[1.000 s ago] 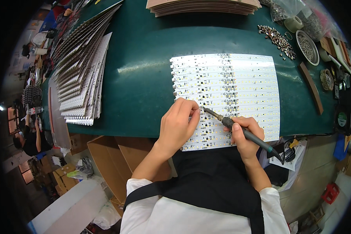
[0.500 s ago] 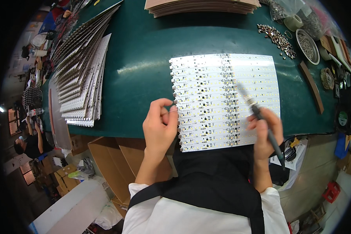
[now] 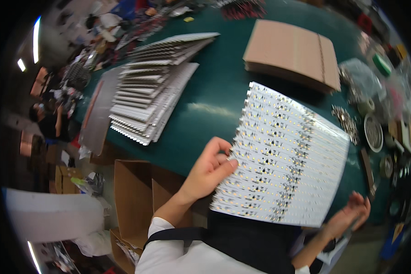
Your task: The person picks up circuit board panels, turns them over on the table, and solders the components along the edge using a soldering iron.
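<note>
A white panel of LED circuit strips (image 3: 278, 160) with a notched left edge is tilted up off the green table near its front edge. My left hand (image 3: 212, 169) pinches that notched edge between thumb and bent fingers. Off the panel's lower right corner is my right hand (image 3: 349, 217), blurred, its fingers curled with the palm partly up. A thin grey length of the soldering iron (image 3: 354, 223) shows against the palm; its tip cannot be made out.
Fanned stacks of similar panels (image 3: 146, 96) lie at left. Brown boards (image 3: 290, 52) are piled at the back. To the right are loose metal parts (image 3: 345, 122), a round dish (image 3: 373, 132) of small pieces and a brown strip (image 3: 367, 171). An open cardboard box (image 3: 132, 196) stands below the table edge.
My right hand has swung away from the panel's face to the lower right with the soldering iron. My left hand has tilted and turned the panel clockwise. The view has shifted.
</note>
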